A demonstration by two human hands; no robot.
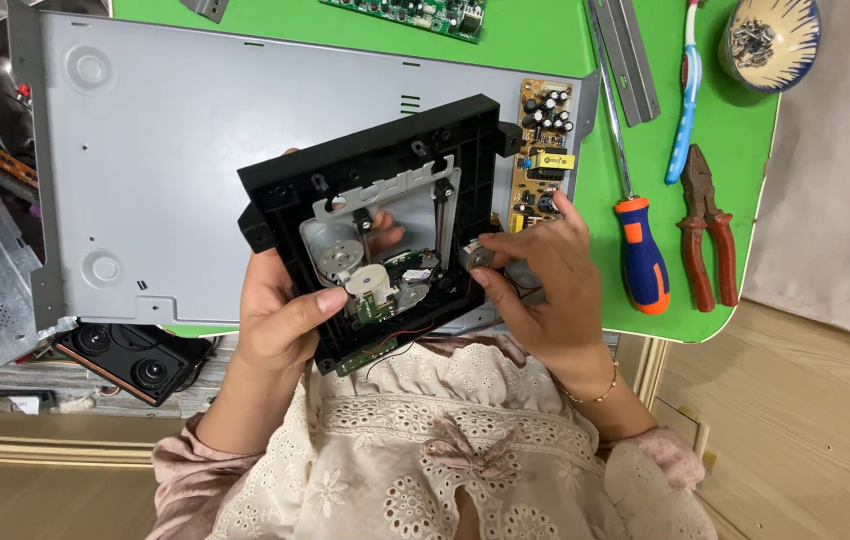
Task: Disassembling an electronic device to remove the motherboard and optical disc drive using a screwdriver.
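One black drive frame (375, 225) was held above the grey metal chassis (195, 150); the left hand (280, 315) gripped its lower edge, the right hand (545, 285) pinched one small motor (477, 256); right of the chassis lay one screwdriver (635, 235), one pliers (707, 235).

Home electronics-repair bench. A bright green tabletop (545, 40) carries a grey sheet-metal chassis panel (195, 150); at 12 o'clock lies a green printed circuit board (415, 15), at 2 o'clock a yellow power-supply board with capacitors (543, 150). At 3 o'clock rest an orange-and-blue-handled screwdriver (642, 265) and red-handled pliers (707, 235); a patterned ceramic bowl of screws (770, 40) sits at 1 o'clock. Wooden flooring (805, 430) surrounds the table.
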